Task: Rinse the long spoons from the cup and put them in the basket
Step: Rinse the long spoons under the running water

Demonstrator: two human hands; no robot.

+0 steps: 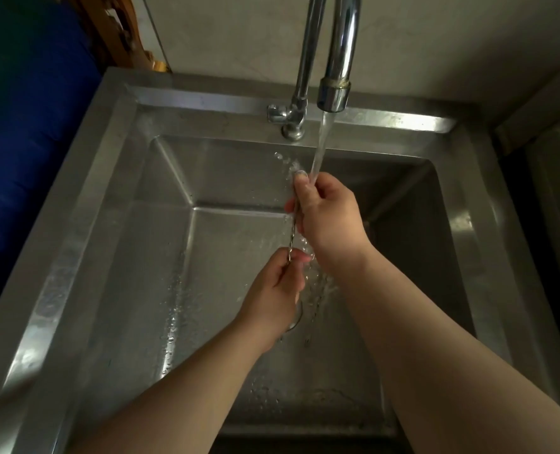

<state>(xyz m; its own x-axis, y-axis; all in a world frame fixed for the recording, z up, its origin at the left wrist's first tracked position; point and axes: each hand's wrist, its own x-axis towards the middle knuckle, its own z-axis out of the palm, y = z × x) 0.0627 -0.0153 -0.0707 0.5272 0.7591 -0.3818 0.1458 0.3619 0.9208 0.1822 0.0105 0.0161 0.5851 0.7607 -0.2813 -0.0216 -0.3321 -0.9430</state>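
Both hands (329, 217) grip a long spoon (292, 239); its bowl is hidden.

Steel sink (85, 204) fills most of the view, deep square basin, broad flat rim, walls wet with droplets. Chrome tap (337, 54) rises from the back ledge, gooseneck, water (319, 145) running from its spout. Wall (239, 31) behind is pale, marbled tile with a dark seam. Blue surface (26, 132) stands at far left, just beside the sink; carved brown wood (121, 37) behind it. Light dim, soft glare on the rim.
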